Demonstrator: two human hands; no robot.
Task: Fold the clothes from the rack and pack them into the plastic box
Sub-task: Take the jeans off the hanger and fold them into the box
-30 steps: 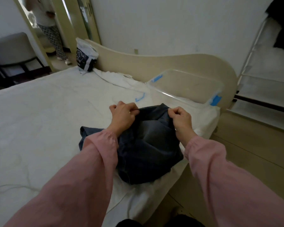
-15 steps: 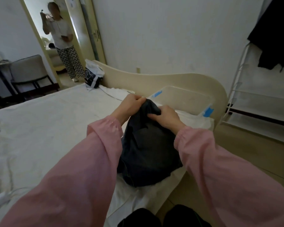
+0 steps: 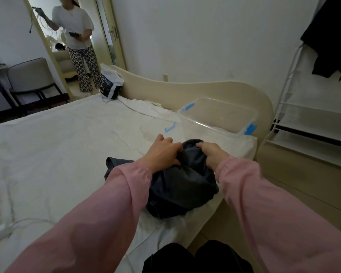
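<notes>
Mid-fold, looks like. Left hand [image 3: 161, 152] and right hand [image 3: 213, 154] both clutching top edge of dark garment [image 3: 181, 184], bunched on bed [image 3: 57, 144] near corner. Clear plastic box [image 3: 217, 117] just beyond, looks empty. Next: probably finish fold, lift into box.

You are working in dim, flat light with a grey-green cast; the brightest patch is the doorway [image 3: 56, 39] at the upper left. Shadows are soft: a faint one lies under the dark garment [image 3: 181, 184], whose folds you can hardly make out. The white bed sheet [image 3: 57, 144] reads as an even pale grey. The wide lens bends the rack [image 3: 286, 83] near the right edge, and your pink sleeves [image 3: 106, 213] at the bottom look soft and smeared.
</notes>
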